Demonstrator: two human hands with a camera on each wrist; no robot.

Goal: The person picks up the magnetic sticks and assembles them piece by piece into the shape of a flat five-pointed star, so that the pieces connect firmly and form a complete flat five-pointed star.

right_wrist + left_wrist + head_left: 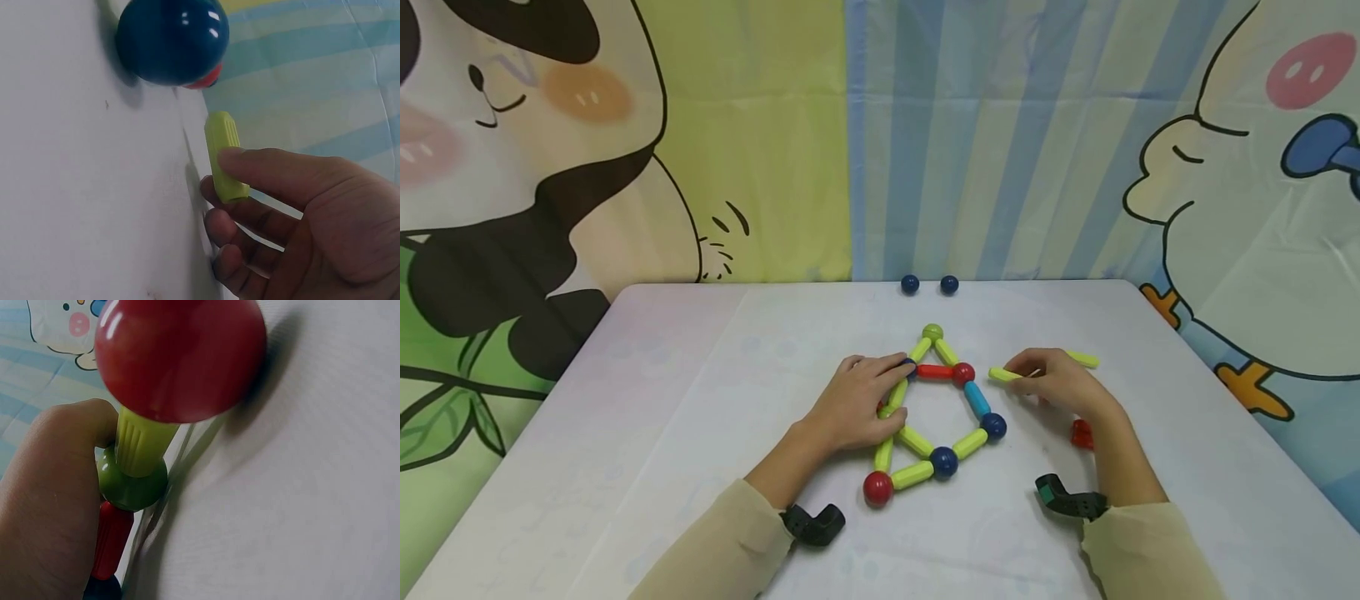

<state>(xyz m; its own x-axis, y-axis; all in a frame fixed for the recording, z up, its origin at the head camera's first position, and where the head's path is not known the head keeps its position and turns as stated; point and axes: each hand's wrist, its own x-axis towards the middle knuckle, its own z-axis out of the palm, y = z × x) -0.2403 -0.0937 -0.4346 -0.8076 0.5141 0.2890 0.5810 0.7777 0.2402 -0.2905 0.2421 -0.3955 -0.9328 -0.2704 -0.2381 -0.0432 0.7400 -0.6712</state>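
A flat frame of coloured magnetic rods and balls lies on the table, with a green ball [932, 332] at its far tip and a red ball [877, 489] at its near corner. My left hand [857, 404] rests over the frame's left side, fingertips at a dark blue ball [909, 368], thumb by a green ball [132, 481]. The palm hides part of that side. To the right of the frame, my right hand [1060, 379] pinches a yellow-green magnetic rod [226, 137] between thumb and index finger, one end pointing toward the frame.
Two loose dark blue balls [910, 285] sit at the table's far edge. Another yellow-green rod [1082, 359] lies beyond my right hand, and red pieces [1082, 434] lie beside the right wrist, partly hidden. A patterned curtain [985, 150] hangs behind the table [700, 375].
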